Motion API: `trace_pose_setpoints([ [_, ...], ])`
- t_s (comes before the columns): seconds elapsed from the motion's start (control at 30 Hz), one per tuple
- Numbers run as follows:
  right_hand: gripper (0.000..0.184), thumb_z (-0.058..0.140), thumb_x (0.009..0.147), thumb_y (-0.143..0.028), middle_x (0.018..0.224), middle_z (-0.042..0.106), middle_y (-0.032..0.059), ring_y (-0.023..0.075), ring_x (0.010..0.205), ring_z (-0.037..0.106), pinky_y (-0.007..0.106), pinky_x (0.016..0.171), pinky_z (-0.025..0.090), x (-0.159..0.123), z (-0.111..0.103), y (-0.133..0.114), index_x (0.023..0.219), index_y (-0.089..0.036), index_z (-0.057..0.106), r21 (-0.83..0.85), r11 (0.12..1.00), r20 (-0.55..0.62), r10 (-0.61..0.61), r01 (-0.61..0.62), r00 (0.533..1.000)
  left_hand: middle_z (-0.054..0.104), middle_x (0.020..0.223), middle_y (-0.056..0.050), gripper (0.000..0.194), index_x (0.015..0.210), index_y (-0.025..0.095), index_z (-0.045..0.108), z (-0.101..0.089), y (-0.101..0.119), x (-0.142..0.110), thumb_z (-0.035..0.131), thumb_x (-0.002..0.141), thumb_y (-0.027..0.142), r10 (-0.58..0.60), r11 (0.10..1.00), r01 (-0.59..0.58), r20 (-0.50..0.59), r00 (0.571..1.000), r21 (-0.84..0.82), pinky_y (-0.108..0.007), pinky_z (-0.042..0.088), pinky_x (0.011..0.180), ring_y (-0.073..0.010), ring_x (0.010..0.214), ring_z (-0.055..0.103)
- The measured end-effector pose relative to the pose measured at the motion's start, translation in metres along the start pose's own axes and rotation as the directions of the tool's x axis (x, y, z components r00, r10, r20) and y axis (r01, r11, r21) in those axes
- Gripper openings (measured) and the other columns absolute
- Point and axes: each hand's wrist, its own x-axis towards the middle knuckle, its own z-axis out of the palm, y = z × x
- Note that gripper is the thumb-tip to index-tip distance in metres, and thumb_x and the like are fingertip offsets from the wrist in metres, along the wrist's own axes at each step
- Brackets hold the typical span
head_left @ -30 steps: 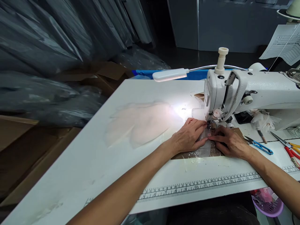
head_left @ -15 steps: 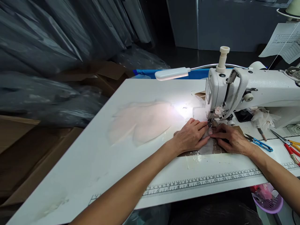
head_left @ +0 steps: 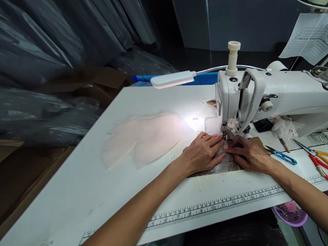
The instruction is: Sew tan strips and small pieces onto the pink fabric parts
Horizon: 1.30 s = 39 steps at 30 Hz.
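Note:
A piece of sheer whitish fabric lies under the presser foot of a white sewing machine. My left hand rests flat on it, just left of the foot, fingers stretched toward the needle area. On the right side, my right hand has its fingers curled, with the index fingertip and thumb gripping the fabric's edge close in front of the foot. Part of the fabric is hidden under both hands. A brown patch shows beneath it on the machine bed.
Blue thread snips and red- and yellow-handled scissors lie to the right. Pale sheer pieces spread on the white table at left. A lamp reaches over from behind. A printed ruler runs along the front edge; a purple basket hangs below.
The camera view has shifted, so the table and machine sit a little further left. Both hands stay beside the presser foot on the fabric, with hardly any change in pose.

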Motion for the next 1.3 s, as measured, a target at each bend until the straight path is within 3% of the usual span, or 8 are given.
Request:
trace_pose_setpoints([
  [0.33, 0.032, 0.039, 0.099, -0.02, 0.109, 0.056, 0.0153, 0.0222, 0.091, 0.061, 0.044, 0.079, 0.059, 0.0, 0.007, -0.003, 0.124, -0.017, 0.061, -0.01, 0.998, -0.02, 0.055, -0.055, 0.998, 0.068, 0.115, -0.017, 0.041, 0.113, 0.007, 0.064, 0.005, 0.0, 0.001, 0.036, 0.101, 0.035, -0.084, 0.995, 0.084, -0.014, 0.996, 0.055, -0.041, 0.049, 0.08, -0.0268, 0.102, 0.063],
  [0.53, 0.036, 0.041, 0.099, -0.02, 0.113, 0.052, 0.0135, 0.0222, 0.093, 0.059, 0.044, 0.08, 0.058, 0.0, 0.011, -0.002, 0.132, -0.023, 0.054, 0.009, 0.998, -0.045, 0.058, -0.058, 0.997, 0.07, 0.102, -0.013, 0.037, 0.109, 0.012, 0.064, 0.01, -0.002, 0.002, 0.039, 0.1, 0.038, -0.169, 0.985, 0.17, -0.033, 0.985, 0.033, -0.039, 0.046, 0.078, -0.0233, 0.088, 0.063],
  [0.67, 0.034, 0.042, 0.098, -0.02, 0.108, 0.053, 0.0129, 0.0226, 0.09, 0.058, 0.044, 0.078, 0.058, -0.001, 0.011, -0.002, 0.127, -0.022, 0.06, -0.026, 0.996, -0.058, 0.083, -0.085, 0.995, 0.069, 0.097, -0.012, 0.032, 0.106, 0.012, 0.063, 0.009, -0.004, 0.005, 0.045, 0.098, 0.037, -0.152, 0.988, 0.153, -0.122, 0.981, -0.002, -0.039, 0.046, 0.076, -0.0225, 0.085, 0.061],
  [0.8, 0.033, 0.044, 0.096, -0.02, 0.099, 0.055, 0.0124, 0.0231, 0.086, 0.058, 0.043, 0.077, 0.057, 0.001, 0.008, -0.006, 0.121, -0.02, 0.065, -0.051, 0.99, -0.025, 0.13, -0.131, 0.991, 0.066, 0.091, -0.011, 0.018, 0.088, 0.014, 0.063, 0.007, -0.02, 0.014, 0.05, 0.093, 0.026, -0.137, 0.981, 0.168, -0.263, 0.955, 0.099, -0.037, 0.042, 0.067, -0.0215, 0.077, 0.056],
  [0.9, 0.033, 0.047, 0.094, -0.017, 0.095, 0.056, 0.0115, 0.0224, 0.084, 0.059, 0.041, 0.077, 0.056, 0.002, 0.002, -0.008, 0.119, -0.019, 0.067, -0.022, 0.988, -0.006, 0.151, -0.151, 0.988, 0.064, 0.089, -0.01, 0.021, 0.082, 0.016, 0.061, 0.006, -0.04, 0.023, 0.043, 0.092, 0.02, -0.121, 0.982, 0.137, -0.126, 0.985, 0.129, -0.037, 0.043, 0.067, -0.0209, 0.075, 0.055],
  [1.0, 0.034, 0.049, 0.091, -0.012, 0.1, 0.06, 0.0106, 0.0202, 0.086, 0.062, 0.036, 0.079, 0.055, 0.004, -0.005, -0.006, 0.118, -0.019, 0.068, 0.078, 0.98, -0.016, 0.186, -0.185, 0.982, 0.065, 0.094, -0.009, 0.022, 0.087, 0.017, 0.06, 0.004, -0.051, 0.026, 0.04, 0.094, 0.021, -0.105, 0.994, 0.105, 0.009, 0.994, 0.039, -0.036, 0.047, 0.069, -0.0203, 0.078, 0.058],
  [1.17, 0.031, 0.051, 0.088, -0.011, 0.097, 0.068, 0.0084, 0.0186, 0.084, 0.064, 0.031, 0.078, 0.053, 0.006, -0.007, 0.001, 0.112, -0.015, 0.071, 0.172, 0.947, -0.095, 0.29, -0.271, 0.952, 0.066, 0.097, -0.011, 0.015, 0.099, 0.014, 0.058, -0.005, -0.027, 0.01, 0.044, 0.097, 0.02, -0.045, 0.995, 0.028, -0.181, 0.982, -0.091, -0.036, 0.052, 0.067, -0.0204, 0.082, 0.063],
  [1.3, 0.03, 0.052, 0.087, -0.01, 0.095, 0.071, 0.0082, 0.0184, 0.082, 0.066, 0.03, 0.078, 0.053, 0.006, -0.004, 0.001, 0.108, -0.013, 0.072, 0.171, 0.944, -0.107, 0.302, -0.281, 0.947, 0.068, 0.101, -0.011, 0.021, 0.109, 0.014, 0.059, -0.013, 0.004, -0.006, 0.056, 0.09, 0.022, 0.004, 0.916, -0.057, -0.133, 0.991, -0.396, -0.036, 0.059, 0.076, -0.0201, 0.093, 0.065],
])
